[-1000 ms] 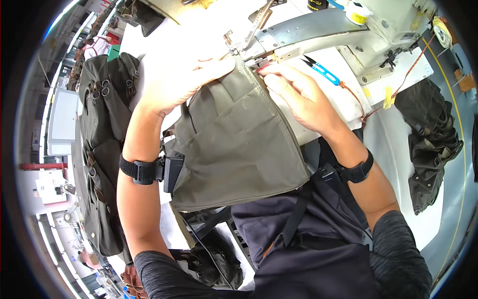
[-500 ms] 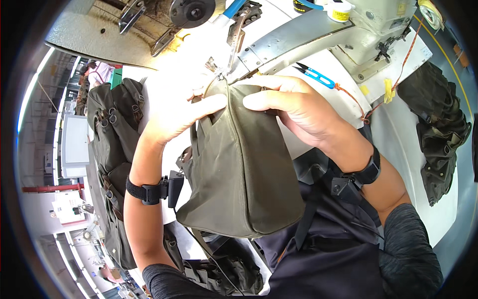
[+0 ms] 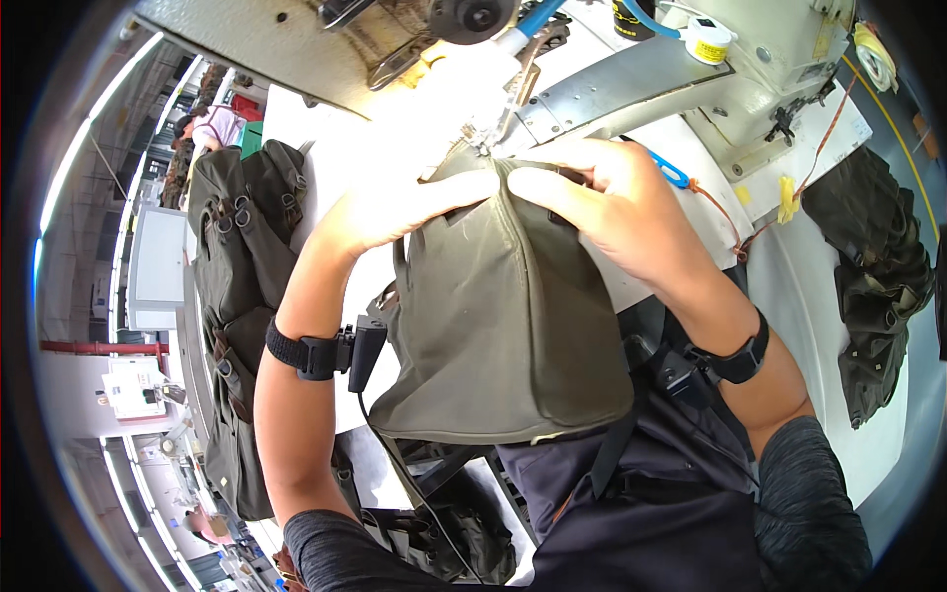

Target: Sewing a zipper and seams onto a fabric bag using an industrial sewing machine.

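An olive-green fabric bag point(image 3: 473, 335) hangs between my arms, a raised seam running down its front. My left hand point(image 3: 419, 205) is closed on its top edge, with the thumb lying along the cloth beside the seam. On the other side of the seam, my right hand point(image 3: 617, 202) grips the same edge, thumb on top and fingers behind. Both thumb tips nearly meet at the seam's upper end. Just beyond them is the needle area of a sewing machine point(image 3: 621, 94), brightly lit. Most of my left fingers are hidden behind the cloth.
Several green bags point(image 3: 237, 257) are piled at the left, and more point(image 3: 873, 266) lie at the right. Blue thread snips point(image 3: 673, 175) on an orange cord lie by my right hand. A white tub point(image 3: 708, 41) stands near the machine body. A person point(image 3: 219, 126) is far left.
The bag's top edge still sits in both my hands near the needle. In the picture, machine, hands and bag have shifted right; the bag's lower end is slightly higher. My right hand covers more of the snips.
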`<state>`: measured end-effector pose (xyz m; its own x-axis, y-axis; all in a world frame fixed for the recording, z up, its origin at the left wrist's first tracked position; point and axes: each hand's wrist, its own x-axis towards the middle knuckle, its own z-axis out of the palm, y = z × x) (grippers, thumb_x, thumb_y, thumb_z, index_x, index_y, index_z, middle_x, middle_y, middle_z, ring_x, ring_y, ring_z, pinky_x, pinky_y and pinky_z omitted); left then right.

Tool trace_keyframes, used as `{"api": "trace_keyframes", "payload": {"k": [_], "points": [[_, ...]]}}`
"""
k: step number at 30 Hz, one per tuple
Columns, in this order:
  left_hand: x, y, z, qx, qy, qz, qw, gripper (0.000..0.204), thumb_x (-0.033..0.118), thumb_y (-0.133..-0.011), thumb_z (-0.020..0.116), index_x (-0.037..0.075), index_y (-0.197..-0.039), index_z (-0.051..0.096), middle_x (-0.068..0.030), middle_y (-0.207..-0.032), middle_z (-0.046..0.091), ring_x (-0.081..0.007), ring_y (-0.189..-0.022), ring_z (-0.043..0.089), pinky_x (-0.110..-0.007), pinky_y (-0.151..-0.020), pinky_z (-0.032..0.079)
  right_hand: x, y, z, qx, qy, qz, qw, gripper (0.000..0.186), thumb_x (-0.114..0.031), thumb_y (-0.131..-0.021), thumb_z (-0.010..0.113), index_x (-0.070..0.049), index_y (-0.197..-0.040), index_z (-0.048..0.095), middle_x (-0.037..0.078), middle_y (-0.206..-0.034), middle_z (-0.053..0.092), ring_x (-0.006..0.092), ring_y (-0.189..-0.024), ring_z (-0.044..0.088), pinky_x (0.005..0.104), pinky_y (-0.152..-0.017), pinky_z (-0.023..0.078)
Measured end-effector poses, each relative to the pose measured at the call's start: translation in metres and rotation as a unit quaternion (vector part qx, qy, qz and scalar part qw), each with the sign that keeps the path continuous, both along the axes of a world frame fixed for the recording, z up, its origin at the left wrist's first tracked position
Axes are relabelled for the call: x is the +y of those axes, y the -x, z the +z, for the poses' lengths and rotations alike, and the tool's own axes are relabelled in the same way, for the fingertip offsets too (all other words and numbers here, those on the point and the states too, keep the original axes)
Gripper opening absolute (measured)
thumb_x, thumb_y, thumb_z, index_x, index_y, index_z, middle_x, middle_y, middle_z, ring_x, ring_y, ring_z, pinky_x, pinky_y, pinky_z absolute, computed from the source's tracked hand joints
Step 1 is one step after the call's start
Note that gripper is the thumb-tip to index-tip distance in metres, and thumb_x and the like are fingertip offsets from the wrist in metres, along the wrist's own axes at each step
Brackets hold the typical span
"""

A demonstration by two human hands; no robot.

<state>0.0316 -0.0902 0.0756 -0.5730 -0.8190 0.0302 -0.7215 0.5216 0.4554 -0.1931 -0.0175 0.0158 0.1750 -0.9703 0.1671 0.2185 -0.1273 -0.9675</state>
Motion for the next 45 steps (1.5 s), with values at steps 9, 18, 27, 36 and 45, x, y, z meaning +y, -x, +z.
{"api": "trace_keyframes", "payload": {"k": [9,18,27,36,45], "points": [[-0.006,0.003,0.005,-0.008,0.238,-0.175,0.955,0.070,0.041,-0.087,0.081,0.006,-0.144,0.058,-0.0179,-0.147,0.057,-0.0355,-0.134,0.053,-0.044,-0.114,0.040,-0.009,0.005,0.014,0.412,0.341,-0.250,0.807,0.022,-0.017,-0.081,0.075,-0.009,-0.102,0.075,0.005,-0.082,0.070,0.0239,-0.083,0.064,0.0373,-0.087,0.045],[-0.014,0.003,0.004,-0.025,0.215,-0.162,0.963,0.072,0.050,-0.093,0.071,0.013,-0.151,0.051,-0.0146,-0.136,0.065,-0.0284,-0.114,0.066,-0.038,-0.102,0.049,-0.024,-0.001,0.007,0.333,0.327,-0.260,0.846,0.015,-0.023,-0.079,0.074,-0.009,-0.082,0.071,0.007,-0.077,0.067,0.0289,-0.087,0.062,0.0401,-0.086,0.041],[-0.009,0.005,0.013,-0.073,0.081,-0.102,0.989,0.070,0.046,-0.093,0.072,0.011,-0.150,0.052,-0.0168,-0.134,0.065,-0.0302,-0.117,0.063,-0.040,-0.103,0.048,-0.029,0.005,0.017,0.245,0.241,-0.170,0.923,0.022,-0.021,-0.077,0.073,-0.001,-0.073,0.066,0.015,-0.063,0.059,0.0352,-0.057,0.053,0.0414,-0.062,0.045],[-0.021,0.006,0.013,-0.044,0.092,-0.170,0.980,0.064,0.041,-0.092,0.074,0.010,-0.144,0.056,-0.0148,-0.135,0.063,-0.0311,-0.124,0.059,-0.041,-0.107,0.046,-0.024,0.002,0.011,0.155,0.171,-0.101,0.968,0.013,-0.008,-0.084,0.068,0.002,-0.092,0.067,0.000,-0.076,0.063,0.0069,-0.071,0.052,0.0256,-0.066,0.044],[-0.005,0.005,0.007,-0.003,0.124,-0.091,0.988,0.066,0.048,-0.089,0.075,0.013,-0.143,0.059,-0.0144,-0.140,0.063,-0.0318,-0.126,0.059,-0.039,-0.110,0.044,-0.033,0.001,0.003,0.355,0.363,-0.264,0.820,0.021,-0.020,-0.083,0.082,-0.001,-0.080,0.072,0.009,-0.083,0.069,0.0243,-0.072,0.064,0.0369,-0.071,0.051]]}}
